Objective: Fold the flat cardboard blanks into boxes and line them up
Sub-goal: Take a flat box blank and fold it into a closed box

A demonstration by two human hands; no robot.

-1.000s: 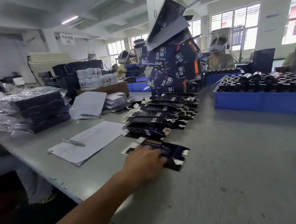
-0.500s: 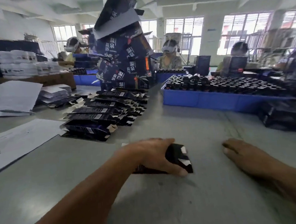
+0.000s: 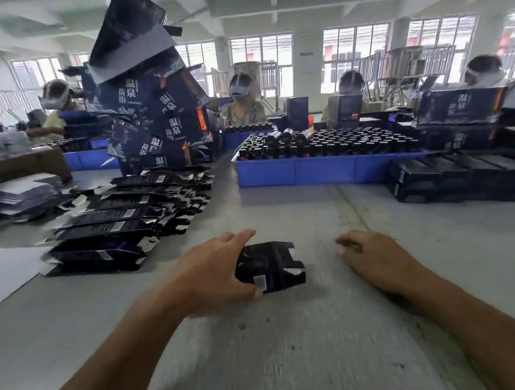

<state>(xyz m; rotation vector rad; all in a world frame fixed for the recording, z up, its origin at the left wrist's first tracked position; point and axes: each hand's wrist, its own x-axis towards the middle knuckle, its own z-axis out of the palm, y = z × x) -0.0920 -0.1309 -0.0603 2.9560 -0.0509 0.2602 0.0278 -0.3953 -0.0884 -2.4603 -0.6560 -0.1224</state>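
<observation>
left hand grip holds a flat black blank, thumb under its near edge, on the desk. right hand rests just beside it, fingers loosely curled, grip holding nothing.

Glossy black cardboard blank; matt grey table (scuffed); blue plastic tray.

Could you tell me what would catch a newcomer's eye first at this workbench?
Probably the tall, leaning heap of dark printed cartons at the far left of the grey table, with flat blanks fanned out in front of it. Next, the blue tray packed with dark bottles at the far right. Up close, the left hand grips one flat blank while the right hand rests beside it.
</observation>
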